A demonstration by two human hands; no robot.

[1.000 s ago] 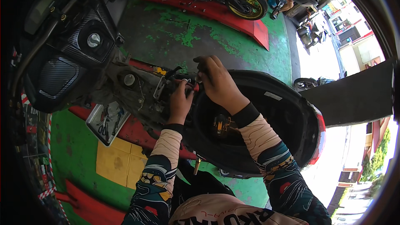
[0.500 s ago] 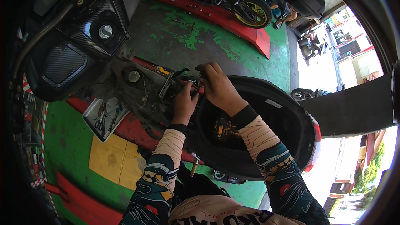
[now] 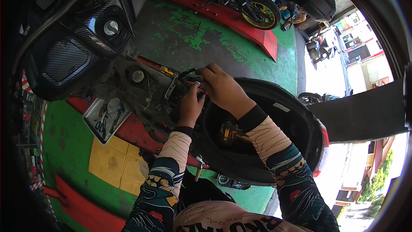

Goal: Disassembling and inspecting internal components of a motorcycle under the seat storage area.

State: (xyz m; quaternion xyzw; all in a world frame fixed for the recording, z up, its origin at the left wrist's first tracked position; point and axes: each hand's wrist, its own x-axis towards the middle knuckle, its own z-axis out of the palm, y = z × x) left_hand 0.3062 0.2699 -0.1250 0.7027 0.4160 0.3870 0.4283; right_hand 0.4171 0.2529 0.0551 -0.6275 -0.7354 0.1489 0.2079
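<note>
Though partly hidden, a small red part (image 3: 203, 90) between the hands (image 3: 191, 106) (image 3: 226, 91), fingers curled partway, grip unclear.

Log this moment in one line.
left hand and right hand: close together by exposed scooter frame | grip: partly hidden | open compartment: power tool inside
</note>
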